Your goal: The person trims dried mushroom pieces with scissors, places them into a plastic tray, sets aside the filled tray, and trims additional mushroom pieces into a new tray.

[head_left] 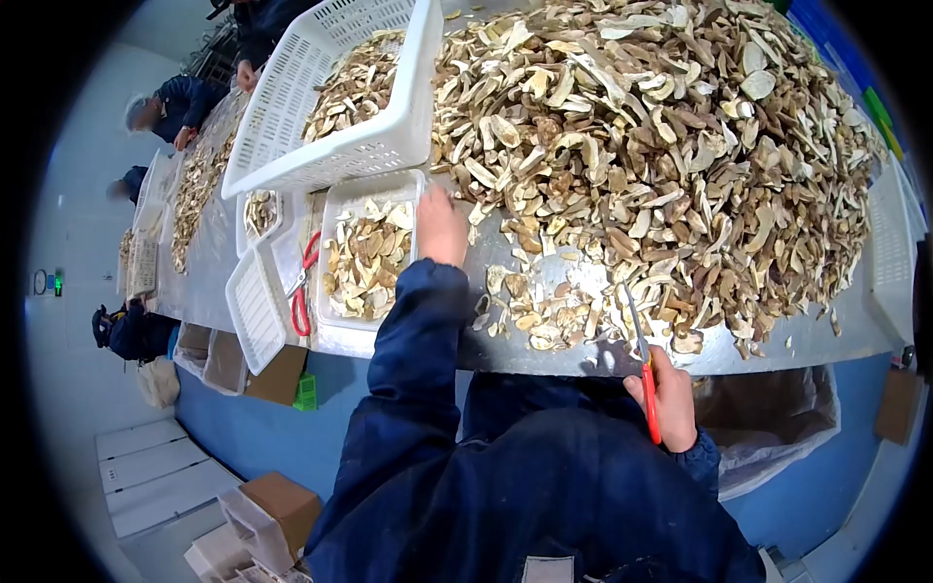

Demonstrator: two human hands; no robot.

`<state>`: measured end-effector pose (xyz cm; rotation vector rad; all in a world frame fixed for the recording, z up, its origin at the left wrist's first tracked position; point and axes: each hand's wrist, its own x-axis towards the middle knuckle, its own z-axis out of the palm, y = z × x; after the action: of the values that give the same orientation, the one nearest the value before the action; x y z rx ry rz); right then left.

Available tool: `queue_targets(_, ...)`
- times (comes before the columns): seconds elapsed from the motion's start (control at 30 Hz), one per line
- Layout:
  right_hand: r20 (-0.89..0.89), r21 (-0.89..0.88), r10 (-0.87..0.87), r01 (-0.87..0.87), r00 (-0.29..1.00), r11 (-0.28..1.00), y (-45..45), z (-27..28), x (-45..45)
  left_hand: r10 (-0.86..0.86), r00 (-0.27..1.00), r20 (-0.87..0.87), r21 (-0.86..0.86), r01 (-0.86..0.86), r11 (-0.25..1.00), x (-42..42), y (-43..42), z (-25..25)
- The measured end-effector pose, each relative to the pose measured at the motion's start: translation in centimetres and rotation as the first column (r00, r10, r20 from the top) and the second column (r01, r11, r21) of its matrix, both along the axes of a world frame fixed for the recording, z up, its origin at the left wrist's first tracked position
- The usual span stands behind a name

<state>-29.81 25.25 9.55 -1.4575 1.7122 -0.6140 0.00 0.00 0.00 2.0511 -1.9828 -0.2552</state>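
Observation:
My right hand (pixel 674 400) is closed around the red handles of a pair of scissors (pixel 649 394), whose blades point away over the metal table's near edge. Beside the right rim of a small white tray (pixel 328 255) is my left hand (pixel 442 229); its fingers are blurred and partly hidden, so I cannot see whether they hold anything. Dried mushroom slices (pixel 367 255) lie in that tray. A great heap of similar slices (pixel 671 165) covers the table ahead and to the right, with a loose scatter of smaller pieces (pixel 554 316) between my hands.
A large white perforated basket (pixel 335 155) holding slices stands behind the tray. Left of the tray are a second pair of red scissors (pixel 301 282) and a white slotted tray (pixel 257 306). A lined bin (pixel 768 418) sits below the table edge. Co-workers (pixel 185 102) are at the far left.

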Motion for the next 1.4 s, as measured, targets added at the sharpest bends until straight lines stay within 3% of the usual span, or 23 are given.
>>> queue_targets(0.07,-0.005,0.019,0.000,0.000,1.000,1.000,-0.3,0.1,0.1,-0.024,0.997,-0.071,-0.035,0.022,0.999,0.6,1.7,0.0)
queue_targets(0.1,0.023,0.010,0.010,-0.010,1.000,1.000,-0.7,-0.5,0.7,-0.028,0.953,-0.303,-0.029,0.020,0.999,2.0,2.3,0.7)
queue_targets(0.13,0.004,0.008,0.018,-0.018,1.000,1.000,-0.5,-0.5,0.4,-0.025,0.830,-0.558,-0.017,0.019,1.000,2.0,3.3,0.3)
queue_targets(0.17,-0.004,0.010,0.024,-0.024,1.000,1.000,-0.3,-0.6,0.5,-0.014,0.648,-0.761,-0.001,0.020,1.000,2.3,4.4,0.2)
queue_targets(0.2,-0.002,-0.008,0.020,-0.020,1.000,1.000,-0.4,-0.7,0.2,0.075,0.302,-0.950,0.104,0.083,0.991,1.4,5.5,2.4)
queue_targets(0.23,-0.004,-0.027,0.018,-0.018,1.000,0.999,-0.5,-0.8,0.0,0.172,-0.187,-0.967,0.127,0.232,0.964,1.0,6.3,2.5)
queue_targets(0.3,0.000,-0.045,0.018,-0.018,1.000,0.999,-0.7,-1.0,-0.2,0.376,-0.539,-0.754,0.170,0.393,0.904,0.0,7.8,3.0)
queue_targets(0.33,0.007,-0.039,0.016,-0.016,1.000,0.999,-0.7,-1.0,0.0,0.499,-0.615,-0.611,0.275,0.427,0.862,-0.6,8.5,3.8)
queue_targets(0.4,-0.022,0.009,0.029,-0.029,0.999,1.000,-0.9,-0.4,0.5,0.624,-0.762,-0.171,0.265,0.575,0.774,-1.6,9.0,4.1)
queue_targets(0.43,-0.035,0.004,0.040,-0.040,0.999,0.999,-0.9,-0.4,0.8,0.657,-0.752,0.061,0.212,0.653,0.727,-2.0,9.2,3.9)
queue_targets(0.53,-0.089,0.007,0.056,-0.056,0.994,0.998,-0.7,-0.3,1.0,0.754,-0.594,0.279,0.041,0.792,0.609,-4.1,9.8,3.6)
queue_targets(0.63,-0.113,-0.167,0.078,-0.097,0.990,0.981,-1.0,0.6,1.3,0.839,-0.489,0.239,0.107,0.872,0.478,-5.6,11.3,5.0)
queue_targets(0.67,-0.100,-0.061,0.103,-0.109,0.990,0.992,-1.2,1.2,1.4,0.853,-0.441,0.281,0.119,0.897,0.425,-6.0,11.7,5.5)
queue_targets(0.77,-0.161,-0.141,0.140,-0.164,0.977,0.976,-1.6,1.3,1.2,0.909,-0.277,0.311,0.009,0.957,0.288,-6.4,12.7,5.3)
queue_targets(0.9,-0.223,-0.096,0.202,-0.228,0.954,0.969,-2.0,2.2,0.6,0.931,-0.192,0.312,0.006,0.980,0.200,-6.3,13.7,6.1)
queue_targets(1.07,-0.286,-0.095,0.260,-0.297,0.922,0.950,-2.0,1.7,0.7,0.994,-0.056,0.089,0.151,0.988,0.042,-5.9,14.3,6.4)
queue_targets(1.17,-0.266,0.003,0.270,-0.279,0.925,0.960,-1.4,1.7,1.0,0.889,0.020,-0.457,0.320,0.936,0.143,-6.1,14.0,7.0)
queue_targets(1.23,-0.247,0.058,0.262,-0.256,0.933,0.965,-1.1,1.5,1.3,0.743,0.010,-0.669,0.467,0.784,0.409,-6.7,14.7,8.7)
queue_targets(1.27,-0.250,0.051,0.247,-0.242,0.936,0.969,-1.0,1.4,1.4,0.653,0.036,-0.757,0.498,0.679,0.540,-7.1,15.2,9.2)
queue_targets(1.37,-0.235,0.011,0.203,-0.206,0.951,0.978,-0.7,1.0,2.0,0.254,0.299,-0.920,0.380,0.515,0.769,-7.4,16.3,8.2)
queue_targets(1.4,-0.221,-0.017,0.189,-0.197,0.957,0.980,-0.6,0.7,2.1,0.250,0.302,-0.920,0.370,0.452,0.812,-7.6,16.3,8.5)
